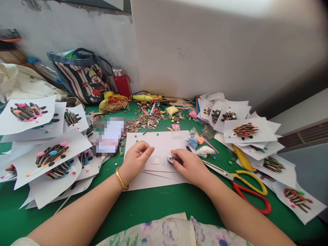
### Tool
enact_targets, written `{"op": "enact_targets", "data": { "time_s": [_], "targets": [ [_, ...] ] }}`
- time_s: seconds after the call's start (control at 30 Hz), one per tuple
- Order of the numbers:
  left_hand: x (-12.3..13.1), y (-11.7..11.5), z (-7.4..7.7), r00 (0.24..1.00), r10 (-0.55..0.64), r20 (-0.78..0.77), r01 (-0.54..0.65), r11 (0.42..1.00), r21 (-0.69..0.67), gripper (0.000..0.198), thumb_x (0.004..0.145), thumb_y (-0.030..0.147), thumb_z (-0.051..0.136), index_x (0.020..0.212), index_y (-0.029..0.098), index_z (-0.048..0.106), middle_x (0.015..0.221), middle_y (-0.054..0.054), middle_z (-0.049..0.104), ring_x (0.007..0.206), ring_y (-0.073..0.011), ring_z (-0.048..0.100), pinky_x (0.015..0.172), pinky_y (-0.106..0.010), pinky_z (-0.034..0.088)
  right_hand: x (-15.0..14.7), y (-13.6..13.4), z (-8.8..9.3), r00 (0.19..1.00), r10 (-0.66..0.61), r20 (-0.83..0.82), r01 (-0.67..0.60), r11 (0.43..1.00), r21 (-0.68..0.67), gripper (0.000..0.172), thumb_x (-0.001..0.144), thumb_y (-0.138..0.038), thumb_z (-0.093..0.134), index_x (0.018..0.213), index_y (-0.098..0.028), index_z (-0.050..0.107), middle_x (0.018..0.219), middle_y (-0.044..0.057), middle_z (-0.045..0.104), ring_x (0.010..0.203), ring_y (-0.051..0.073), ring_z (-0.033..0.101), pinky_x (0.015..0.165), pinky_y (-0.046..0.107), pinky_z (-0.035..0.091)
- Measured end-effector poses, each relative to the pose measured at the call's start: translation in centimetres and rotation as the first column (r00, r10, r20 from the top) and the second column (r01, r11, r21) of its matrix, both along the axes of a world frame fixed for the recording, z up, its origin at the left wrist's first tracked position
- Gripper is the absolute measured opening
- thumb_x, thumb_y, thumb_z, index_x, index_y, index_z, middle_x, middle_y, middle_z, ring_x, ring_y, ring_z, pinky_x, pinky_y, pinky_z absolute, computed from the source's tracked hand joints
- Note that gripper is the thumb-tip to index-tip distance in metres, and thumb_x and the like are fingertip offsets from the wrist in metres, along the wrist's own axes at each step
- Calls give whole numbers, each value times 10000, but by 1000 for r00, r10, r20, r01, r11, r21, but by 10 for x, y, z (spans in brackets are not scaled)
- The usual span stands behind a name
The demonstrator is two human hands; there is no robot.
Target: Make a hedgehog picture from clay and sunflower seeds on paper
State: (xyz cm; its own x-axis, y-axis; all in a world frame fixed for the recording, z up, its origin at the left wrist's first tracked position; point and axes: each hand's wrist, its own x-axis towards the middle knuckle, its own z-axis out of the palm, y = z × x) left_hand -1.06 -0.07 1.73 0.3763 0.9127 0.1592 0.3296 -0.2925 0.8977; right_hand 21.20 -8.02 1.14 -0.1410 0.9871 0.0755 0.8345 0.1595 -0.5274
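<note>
On the sheet (161, 145), our right hand (191, 167) grips a dark lump (172, 159). Our left hand (135, 159) is curled, grasp unclear. Pressing may slide the loose sheet.

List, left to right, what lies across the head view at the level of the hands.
Pile of seed-hedgehog sheets → left hand → white sheet with a hedgehog outline → right hand pinching a dark lump → scissors with yellow and red handles → seed-hedgehog sheet at the right edge.
</note>
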Motion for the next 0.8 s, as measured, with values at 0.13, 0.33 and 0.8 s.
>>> {"op": "enact_targets", "data": {
  "time_s": [0.13, 0.33, 0.8],
  "targets": [
    [0, 0, 0, 1000, -20, 14, 20, 1000, 14, 195, 867, 375, 573, 837, 193, 637, 865, -39, 650, 830, -181, 601, 778, -306, 471, 0, 0, 0, 1000, -1, 1, 1, 1000, 2, 209, 901, -256, 548, 1089, -205, 621, 1104, 82, 696, 998, 222, 646, 855, 337, 491],
    [-1, 1, 0, 999, 9, -31, -8, 1000, 30, 246, 886, 403, 549, 761, 197, 595, 793, -27, 625, 770, -178, 589, 738, -307, 470, 0, 0, 2, 1000, 4, -2, -4, 1000, 13, 202, 904, -254, 541, 1083, -205, 621, 1113, 83, 695, 1009, 224, 644, 856, 338, 490],
    [1, 1, -8, 983, -102, -155, 120, 986, 113, 122, 826, 255, 593, 907, 220, 677, 878, -27, 685, 822, -180, 626, 793, -324, 507, 0, 0, 1, 1000, 7, -2, -7, 1000, 7, 192, 900, -255, 547, 1069, -207, 624, 1096, 79, 695, 993, 219, 643, 841, 329, 483]
  ]
}}
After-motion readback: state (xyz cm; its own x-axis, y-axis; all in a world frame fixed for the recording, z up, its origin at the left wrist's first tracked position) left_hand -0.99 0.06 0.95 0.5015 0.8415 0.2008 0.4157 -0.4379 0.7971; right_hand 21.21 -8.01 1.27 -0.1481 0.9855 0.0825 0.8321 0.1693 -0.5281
